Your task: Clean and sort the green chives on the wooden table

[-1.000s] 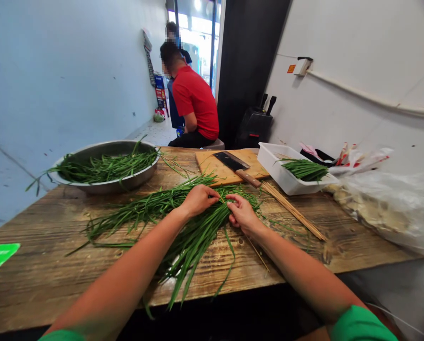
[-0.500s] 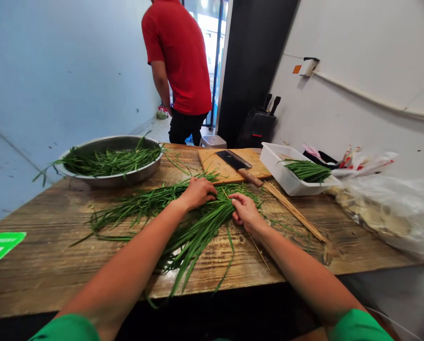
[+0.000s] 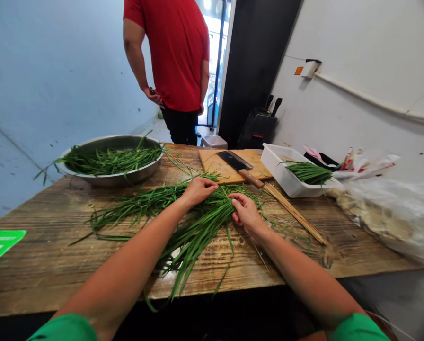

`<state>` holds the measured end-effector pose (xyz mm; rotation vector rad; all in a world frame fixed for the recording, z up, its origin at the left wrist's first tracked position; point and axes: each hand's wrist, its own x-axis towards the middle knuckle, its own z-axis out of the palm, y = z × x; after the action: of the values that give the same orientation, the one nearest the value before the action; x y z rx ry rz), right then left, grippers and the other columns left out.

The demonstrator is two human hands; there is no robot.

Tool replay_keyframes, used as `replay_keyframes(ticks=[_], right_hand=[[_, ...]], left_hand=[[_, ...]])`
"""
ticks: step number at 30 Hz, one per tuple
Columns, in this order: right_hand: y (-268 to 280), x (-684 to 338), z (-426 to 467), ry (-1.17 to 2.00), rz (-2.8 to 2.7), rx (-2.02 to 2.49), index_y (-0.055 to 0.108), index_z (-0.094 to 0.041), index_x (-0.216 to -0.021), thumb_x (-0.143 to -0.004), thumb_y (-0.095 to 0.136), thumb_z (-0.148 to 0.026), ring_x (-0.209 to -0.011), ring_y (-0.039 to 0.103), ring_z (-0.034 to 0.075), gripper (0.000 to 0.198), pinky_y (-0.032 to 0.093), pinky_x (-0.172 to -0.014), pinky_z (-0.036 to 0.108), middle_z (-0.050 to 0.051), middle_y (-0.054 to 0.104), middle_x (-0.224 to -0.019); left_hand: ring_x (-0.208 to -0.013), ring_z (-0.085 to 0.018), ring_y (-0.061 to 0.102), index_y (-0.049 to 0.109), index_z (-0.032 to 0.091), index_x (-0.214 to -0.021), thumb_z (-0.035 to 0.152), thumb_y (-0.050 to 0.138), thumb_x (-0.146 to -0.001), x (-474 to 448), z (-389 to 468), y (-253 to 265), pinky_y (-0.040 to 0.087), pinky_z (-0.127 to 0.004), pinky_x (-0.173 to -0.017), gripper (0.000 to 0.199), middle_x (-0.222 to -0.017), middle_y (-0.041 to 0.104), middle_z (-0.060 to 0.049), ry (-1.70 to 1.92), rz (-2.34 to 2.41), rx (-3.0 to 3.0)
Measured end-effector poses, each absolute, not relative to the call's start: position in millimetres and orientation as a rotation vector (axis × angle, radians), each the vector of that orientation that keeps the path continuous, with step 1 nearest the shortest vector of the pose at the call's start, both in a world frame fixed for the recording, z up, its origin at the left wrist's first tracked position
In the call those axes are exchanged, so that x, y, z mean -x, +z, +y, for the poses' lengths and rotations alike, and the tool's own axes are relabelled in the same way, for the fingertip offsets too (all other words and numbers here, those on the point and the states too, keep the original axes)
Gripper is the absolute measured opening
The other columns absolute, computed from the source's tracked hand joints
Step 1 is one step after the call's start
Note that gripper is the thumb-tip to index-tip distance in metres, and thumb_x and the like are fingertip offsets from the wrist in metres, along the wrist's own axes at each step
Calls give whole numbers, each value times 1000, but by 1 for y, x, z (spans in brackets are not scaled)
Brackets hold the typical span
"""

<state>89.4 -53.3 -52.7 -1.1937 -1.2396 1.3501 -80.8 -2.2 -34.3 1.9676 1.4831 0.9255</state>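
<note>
Long green garlic chives (image 3: 194, 248) lie in a loose heap under and between my hands, their leaves trailing over the table's near edge. My right hand (image 3: 246, 213) is closed around a thin bamboo skewer (image 3: 260, 258); one end shows past the fingertips, the other below the wrist. Over the heap, to the left, my left hand (image 3: 199, 190) has thumb and fingers pinched together near the skewer's tip. What lies in that pinch is too small to make out. Beyond the hands, a cleaver (image 3: 235, 161) rests on a wooden cutting board (image 3: 212, 166).
A metal basin (image 3: 127, 179) of chives stands at the left. At the right are a white plastic tub (image 3: 297, 190) with trimmed chives, a bundle of skewers (image 3: 297, 215) and plastic bags (image 3: 385, 208). A person in a red shirt (image 3: 178, 57) stands beyond the table (image 3: 48, 246).
My left hand has lifted slightly from the chives, and its fingers have come together in a pinch. My right hand stays in place. The person in red has straightened and appears closer.
</note>
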Motion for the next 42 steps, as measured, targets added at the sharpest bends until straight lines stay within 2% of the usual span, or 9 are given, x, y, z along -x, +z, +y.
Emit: replay_keyframes(ticks=[8, 15, 34, 42], right_hand=[[-54, -90, -52, 1402, -1249, 1185, 50, -16, -94, -67, 52, -36, -24, 31, 4, 34, 18, -26, 12, -14, 34, -37], [-58, -90, -50, 1422, -1233, 1199, 50, -15, -94, -66, 53, -36, -24, 32, 3, 35, 17, -25, 13, -13, 38, -40], [-59, -89, -50, 1455, -1205, 1189, 50, -14, -95, -66, 54, -36, -24, 31, 4, 36, 17, -25, 13, -13, 37, -38], [-58, -88, -51, 1468, -1170, 1194, 49, -14, -97, -66, 55, -35, -24, 29, 4, 38, 17, -25, 13, -13, 37, -38]], left_hand=[[-53, -12, 51, 71, 13, -72, 35, 51, -70, 75, -5, -36, 36, -22, -53, 30, -54, 63, -1, 937, 1581, -1943], [-53, -12, 53, 70, 13, -66, 34, 50, -70, 75, -2, -43, 36, -22, -53, 29, -56, 64, -1, 933, 1575, -1954], [-59, -14, 57, 70, 14, -68, 32, 51, -71, 76, -2, -45, 40, -23, -59, 26, -61, 66, -2, 954, 1548, -1951], [-61, -14, 58, 71, 14, -77, 30, 52, -72, 76, -4, -43, 41, -22, -60, 25, -63, 67, -2, 927, 1524, -1974]])
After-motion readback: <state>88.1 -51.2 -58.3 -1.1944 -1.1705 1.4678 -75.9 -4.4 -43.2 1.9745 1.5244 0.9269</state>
